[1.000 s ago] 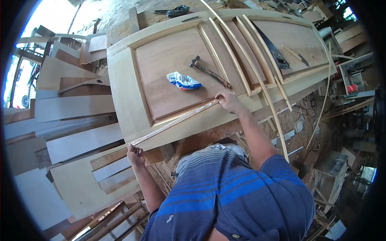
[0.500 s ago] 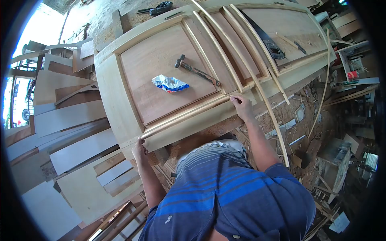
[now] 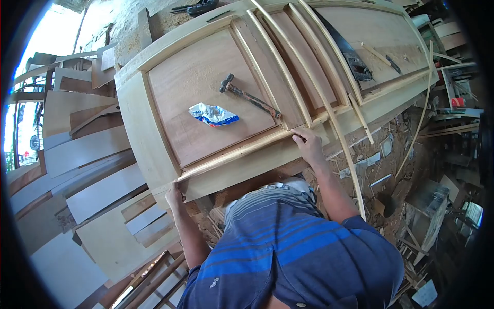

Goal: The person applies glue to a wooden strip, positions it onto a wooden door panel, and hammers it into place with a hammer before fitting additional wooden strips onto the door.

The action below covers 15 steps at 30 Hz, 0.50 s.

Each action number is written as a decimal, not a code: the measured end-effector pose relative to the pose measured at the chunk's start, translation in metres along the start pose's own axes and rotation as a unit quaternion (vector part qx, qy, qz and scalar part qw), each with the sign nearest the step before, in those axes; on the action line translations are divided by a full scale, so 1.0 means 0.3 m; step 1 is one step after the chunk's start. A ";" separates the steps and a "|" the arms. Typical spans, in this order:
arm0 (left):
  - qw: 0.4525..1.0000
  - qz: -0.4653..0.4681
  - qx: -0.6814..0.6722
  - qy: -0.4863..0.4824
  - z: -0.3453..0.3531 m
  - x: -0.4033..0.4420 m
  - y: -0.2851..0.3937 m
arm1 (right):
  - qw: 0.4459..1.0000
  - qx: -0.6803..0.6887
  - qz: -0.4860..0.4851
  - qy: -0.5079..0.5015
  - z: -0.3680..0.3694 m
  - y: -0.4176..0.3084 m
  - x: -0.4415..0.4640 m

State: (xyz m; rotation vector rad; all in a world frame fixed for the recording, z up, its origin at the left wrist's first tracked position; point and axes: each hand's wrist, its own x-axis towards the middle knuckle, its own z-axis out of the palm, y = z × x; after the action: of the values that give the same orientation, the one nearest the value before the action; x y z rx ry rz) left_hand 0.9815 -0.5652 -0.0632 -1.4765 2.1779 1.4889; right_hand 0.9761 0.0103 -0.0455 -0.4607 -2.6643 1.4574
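Note:
A wooden door (image 3: 149,175) with recessed panels lies flat before me. Along the near edge of its left panel runs a thin wooden moulding strip (image 3: 236,154). My left hand (image 3: 175,194) pinches the strip's left end at the door's near-left corner. At the other end, the fingers of my right hand (image 3: 309,146) are closed on the strip. A hammer (image 3: 252,99) rests on the left panel, its handle end close to my right hand. Beside it is a crumpled white and blue packet (image 3: 213,114).
Long loose strips (image 3: 337,129) lie across the door and overhang its near edge. A handsaw (image 3: 345,51) and a chisel-like tool (image 3: 378,55) sit on the right panel. Stacked boards (image 3: 103,175) fill the left side. Offcuts litter the floor (image 3: 401,154) at right.
The view has shifted slightly, so the door's left part appears a little further left. Both hands stay at the strip's ends, with the right hand's fingers slightly repositioned.

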 end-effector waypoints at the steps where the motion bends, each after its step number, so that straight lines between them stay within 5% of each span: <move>1: 1.000 -0.002 0.005 0.001 -0.003 -0.001 0.000 | 1.000 0.005 0.007 -0.004 -0.003 -0.006 0.001; 15: 0.998 0.035 -0.042 -0.015 -0.005 -0.080 -0.014 | 0.999 0.013 0.044 -0.005 -0.014 -0.049 0.026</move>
State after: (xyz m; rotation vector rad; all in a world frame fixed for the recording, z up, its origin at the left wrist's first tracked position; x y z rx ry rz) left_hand 0.9975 -0.5511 -0.0516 -1.4060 2.1973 1.6320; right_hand 0.9662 0.0085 -0.0316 -0.5768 -2.6605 1.5194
